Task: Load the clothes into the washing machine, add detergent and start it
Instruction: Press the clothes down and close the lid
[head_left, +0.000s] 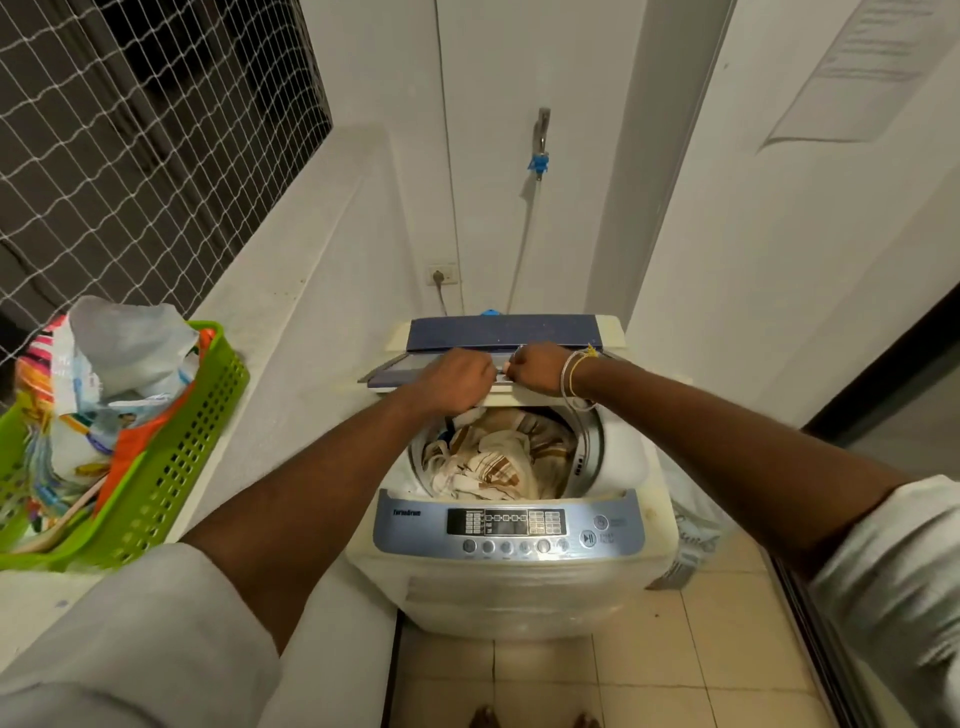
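Observation:
A cream top-loading washing machine stands in front of me with its drum uncovered. Brown-and-white checked clothes lie inside the drum. The blue folding lid is folded up at the back of the machine. My left hand and my right hand both reach over the drum and grip the lid's front edge, knuckles up and close together. The control panel with buttons faces me at the front. No detergent container can be identified for sure.
A green plastic basket with plastic bags and packets sits on the white ledge at left. A tap with a hose and a wall socket are behind the machine. A bag leans at the machine's right. Tiled floor lies below.

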